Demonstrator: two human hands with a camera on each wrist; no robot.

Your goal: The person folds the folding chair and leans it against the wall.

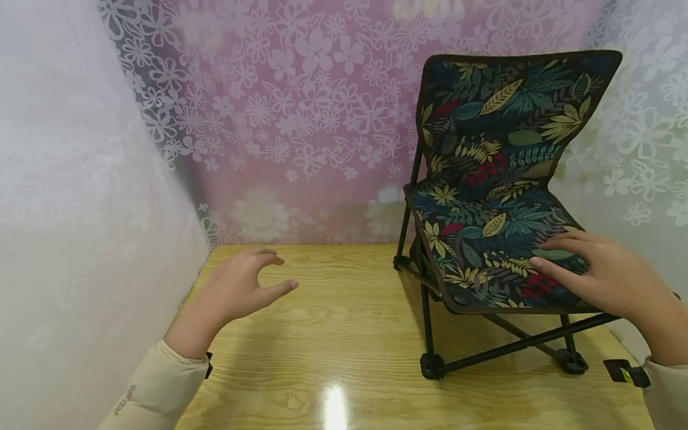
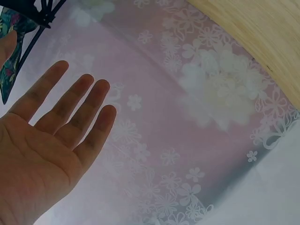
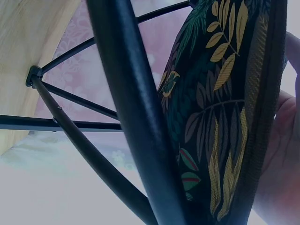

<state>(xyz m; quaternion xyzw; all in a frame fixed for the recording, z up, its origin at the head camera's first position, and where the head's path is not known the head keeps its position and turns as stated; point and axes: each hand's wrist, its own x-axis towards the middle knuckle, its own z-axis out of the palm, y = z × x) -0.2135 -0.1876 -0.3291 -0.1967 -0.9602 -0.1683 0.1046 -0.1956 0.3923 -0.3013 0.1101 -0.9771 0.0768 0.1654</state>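
A folding chair [image 1: 494, 239] with dark leaf-patterned fabric and black tube legs stands unfolded at the right of the wooden surface. My right hand [image 1: 602, 272] hovers over the right side of its seat, fingers loosely bent and holding nothing. In the right wrist view that hand [image 3: 276, 173] is partly hidden behind the chair's fabric [image 3: 211, 103], with a black leg tube [image 3: 136, 112] in front. Well left of the chair, my left hand [image 1: 242, 286] is held in the air with thumb and fingers apart. Its bare palm [image 2: 37, 164] shows in the left wrist view.
The yellowish wooden surface [image 1: 322, 322] lies under the chair. A pink flower-patterned curtain [image 1: 301, 119] hangs behind it, with whitish sheets at the left [image 1: 80, 179] and right [image 1: 639, 149]. A dark strap end [image 1: 618, 370] sticks out by the right sleeve.
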